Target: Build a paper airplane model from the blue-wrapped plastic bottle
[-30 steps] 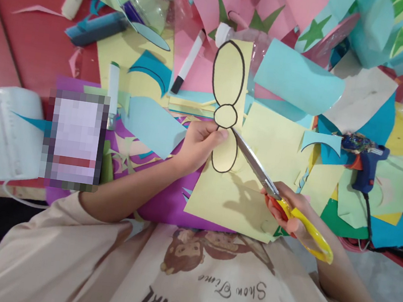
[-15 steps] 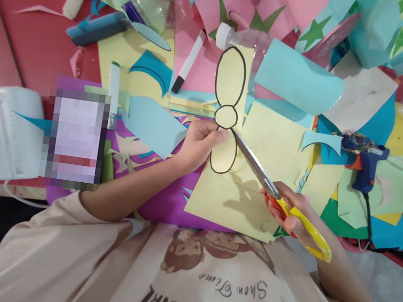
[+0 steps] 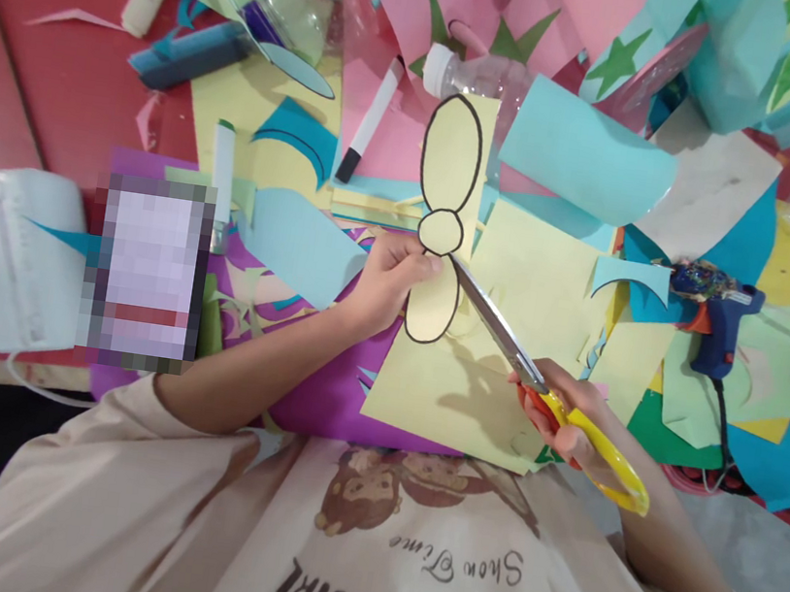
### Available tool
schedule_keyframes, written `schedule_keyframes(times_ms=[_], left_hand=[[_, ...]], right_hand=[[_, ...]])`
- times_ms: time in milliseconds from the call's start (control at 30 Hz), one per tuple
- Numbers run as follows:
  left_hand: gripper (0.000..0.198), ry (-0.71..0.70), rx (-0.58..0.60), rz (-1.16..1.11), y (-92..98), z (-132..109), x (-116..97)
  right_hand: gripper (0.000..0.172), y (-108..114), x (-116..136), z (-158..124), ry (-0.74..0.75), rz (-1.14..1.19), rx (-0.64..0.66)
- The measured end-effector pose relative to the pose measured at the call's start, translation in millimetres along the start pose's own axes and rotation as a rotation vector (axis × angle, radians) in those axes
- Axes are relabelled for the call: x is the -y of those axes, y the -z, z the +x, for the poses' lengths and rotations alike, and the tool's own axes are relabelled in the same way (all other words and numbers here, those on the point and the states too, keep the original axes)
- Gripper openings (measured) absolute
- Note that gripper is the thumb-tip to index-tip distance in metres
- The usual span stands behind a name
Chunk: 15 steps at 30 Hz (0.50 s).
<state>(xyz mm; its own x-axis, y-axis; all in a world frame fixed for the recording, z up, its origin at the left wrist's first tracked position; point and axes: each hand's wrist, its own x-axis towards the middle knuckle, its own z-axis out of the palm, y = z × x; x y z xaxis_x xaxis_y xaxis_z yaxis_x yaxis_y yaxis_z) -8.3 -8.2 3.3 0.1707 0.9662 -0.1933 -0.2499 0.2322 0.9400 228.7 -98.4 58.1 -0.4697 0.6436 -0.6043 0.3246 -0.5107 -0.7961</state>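
Head view: pinching outlined paper (image 3: 440, 232) w/ L hand (image 3: 398, 277), prob. for steadiness, gripping scissors (image 3: 501, 326) aimed at paper's waist w/ R hand (image 3: 559, 412).

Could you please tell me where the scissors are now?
In the head view, right of centre: the right hand holds the scissors, their tips at the outlined paper, near the left hand.

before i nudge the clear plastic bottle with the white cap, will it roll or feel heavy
The clear plastic bottle would probably roll, since it lies on its side and looks round. The light blue paper overlapping it might slow that or shift along. It is likely light, as its see-through wall looks thin.
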Motion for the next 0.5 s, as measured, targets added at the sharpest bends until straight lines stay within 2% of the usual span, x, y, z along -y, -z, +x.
schedule_keyframes(times_ms=[167,367,500], left_hand=[[0.048,-0.01,0.013,0.009,3.0,0.6,4.8],[0.046,-0.123,-0.06,0.049,5.6,5.0,7.5],[0.041,-0.138,-0.059,0.079,5.8,5.6,7.4]], right_hand=[[0.089,-1.1,3.8,-1.5,-0.002,0.003,-0.012],[0.087,4.2,0.4,-3.6,0.006,-0.03,-0.028],[0.091,7.0,-1.4,-4.0,0.058,-0.048,-0.035]])
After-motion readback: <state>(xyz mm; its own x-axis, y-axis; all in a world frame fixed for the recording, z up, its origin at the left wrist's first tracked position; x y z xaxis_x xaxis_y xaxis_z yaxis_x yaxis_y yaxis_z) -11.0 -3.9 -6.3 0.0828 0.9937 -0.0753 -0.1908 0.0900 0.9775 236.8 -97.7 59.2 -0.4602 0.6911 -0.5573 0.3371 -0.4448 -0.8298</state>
